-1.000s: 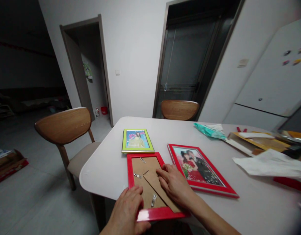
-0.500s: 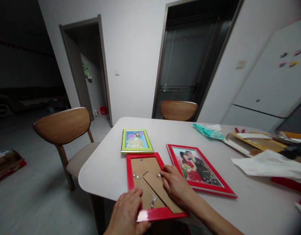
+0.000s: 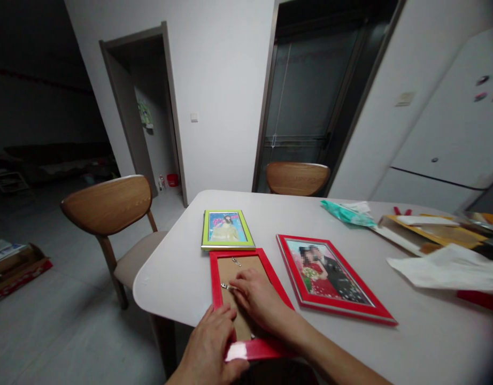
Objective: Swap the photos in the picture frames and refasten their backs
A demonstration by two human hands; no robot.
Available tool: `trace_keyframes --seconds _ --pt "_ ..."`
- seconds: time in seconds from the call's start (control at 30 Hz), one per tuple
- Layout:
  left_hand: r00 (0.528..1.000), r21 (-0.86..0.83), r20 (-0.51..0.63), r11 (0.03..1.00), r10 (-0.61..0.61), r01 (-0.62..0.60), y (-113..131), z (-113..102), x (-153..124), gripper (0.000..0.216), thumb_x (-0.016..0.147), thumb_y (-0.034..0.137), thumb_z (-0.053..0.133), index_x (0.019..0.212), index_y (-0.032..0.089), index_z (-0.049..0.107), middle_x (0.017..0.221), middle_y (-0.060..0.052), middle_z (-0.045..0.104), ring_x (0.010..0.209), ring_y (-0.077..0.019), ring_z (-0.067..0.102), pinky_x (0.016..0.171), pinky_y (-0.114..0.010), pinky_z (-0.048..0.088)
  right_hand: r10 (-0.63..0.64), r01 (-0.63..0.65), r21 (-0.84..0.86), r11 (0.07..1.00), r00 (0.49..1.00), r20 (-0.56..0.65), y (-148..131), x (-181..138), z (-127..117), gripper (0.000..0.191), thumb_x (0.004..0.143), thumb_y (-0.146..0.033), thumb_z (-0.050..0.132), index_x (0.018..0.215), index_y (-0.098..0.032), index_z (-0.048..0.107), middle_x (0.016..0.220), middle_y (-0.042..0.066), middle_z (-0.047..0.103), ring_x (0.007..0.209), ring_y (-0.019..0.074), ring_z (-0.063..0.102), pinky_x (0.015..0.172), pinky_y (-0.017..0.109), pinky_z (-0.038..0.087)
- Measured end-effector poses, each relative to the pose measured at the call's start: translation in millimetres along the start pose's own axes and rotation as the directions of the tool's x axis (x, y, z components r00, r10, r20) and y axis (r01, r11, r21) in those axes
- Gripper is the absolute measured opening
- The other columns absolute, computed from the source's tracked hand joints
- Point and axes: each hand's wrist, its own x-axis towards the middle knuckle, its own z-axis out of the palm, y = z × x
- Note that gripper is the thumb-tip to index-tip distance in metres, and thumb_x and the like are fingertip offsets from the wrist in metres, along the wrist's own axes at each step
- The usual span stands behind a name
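Observation:
A red picture frame (image 3: 216, 274) lies face down at the near edge of the white table (image 3: 178, 272), its brown backing board up. My left hand (image 3: 210, 347) presses on the frame's near left corner, fingers flat and slightly curled. My right hand (image 3: 257, 297) lies across the backing board with its fingertips at a small metal clip (image 3: 226, 286) on the left side. Another metal clip (image 3: 236, 262) sits near the top of the board. A green frame (image 3: 227, 230) with a photo lies just beyond. A larger red frame (image 3: 330, 278) with a photo lies to the right.
Papers (image 3: 451, 267), cardboard pieces (image 3: 431, 230) and a teal plastic bag (image 3: 345, 214) crowd the table's right side. One wooden chair (image 3: 110, 208) stands at the left of the table, another wooden chair (image 3: 297, 179) at the far end. Doorways open behind. A box (image 3: 14, 267) sits on the floor at left.
My right hand has moved from the right side of the backing board across to the clip on the left side. My left hand has stayed on the near corner.

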Motion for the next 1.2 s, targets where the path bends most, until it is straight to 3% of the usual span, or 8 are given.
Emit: trace_keyframes --seconds 0.2,0.43,0.6,0.73,0.9,1.2 --pt "1.0 -0.057 0.0 0.998 -0.014 0.014 -1 -2 1 0.03 0.055 0.023 0.068 0.082 0.016 0.058 0.121 -0.012 0.049 0.114 -0.0266 0.04 0.098 -0.045 0.028 -0.076 0.078 -0.056 0.995 0.997 0.033 -1 11 14 0.024 0.081 -0.022 0.042 0.074 -0.018 0.064 0.078 0.004 0.054 0.076 0.0132 0.045 0.069 0.025 0.032" --pt "1.0 -0.079 -0.017 0.997 -0.02 0.019 -3 0 -1 0.031 0.056 0.023 0.068 0.084 0.016 0.058 0.121 -0.012 0.049 0.114 -0.0263 0.04 0.098 -0.044 0.028 -0.087 0.085 0.03 0.996 0.995 0.044 -5 5 3 0.024 0.081 -0.02 0.04 0.08 -0.018 0.064 0.082 0.006 0.056 0.082 0.015 0.046 0.072 0.026 0.034" --pt "0.999 -0.11 -0.038 0.994 -0.007 0.002 -5 3 -4 0.028 0.055 0.024 0.069 0.08 0.018 0.058 0.121 -0.009 0.05 0.115 -0.0239 0.04 0.099 -0.04 0.027 -0.084 0.073 0.211 0.975 0.996 0.043 1 -19 -15 0.025 0.078 -0.016 0.041 0.09 -0.018 0.062 0.097 0.008 0.054 0.091 0.016 0.048 0.079 0.028 0.037" --pt "0.999 -0.125 -0.047 0.992 -0.019 0.013 -7 3 -4 0.025 0.055 0.022 0.069 0.077 0.018 0.058 0.121 -0.008 0.05 0.114 -0.0228 0.04 0.098 -0.039 0.028 -0.165 0.147 0.162 0.976 0.981 0.102 5 -48 -22 0.028 0.069 -0.01 0.045 0.085 -0.022 0.064 0.1 0.006 0.052 0.095 0.0189 0.044 0.084 0.036 0.035" --pt "0.998 -0.127 -0.062 0.992 -0.013 0.005 -6 2 -3 0.022 0.056 0.022 0.066 0.076 0.02 0.057 0.12 -0.007 0.051 0.114 -0.022 0.041 0.098 -0.04 0.027 -0.243 0.227 0.137 0.964 0.964 0.111 -2 -61 -27 0.03 0.073 -0.011 0.041 0.091 -0.024 0.062 0.1 0.005 0.052 0.1 0.0189 0.039 0.087 0.037 0.032" --pt "0.999 -0.129 -0.049 0.992 -0.003 -0.003 -5 -3 -3 0.021 0.056 0.02 0.065 0.076 0.019 0.058 0.119 -0.007 0.052 0.113 -0.0235 0.042 0.097 -0.042 0.028 -0.233 0.213 0.122 0.969 0.956 0.177 -8 -69 -36 0.033 0.07 -0.023 0.05 0.102 -0.025 0.057 0.109 0.005 0.053 0.103 0.0214 0.039 0.093 0.039 0.026"
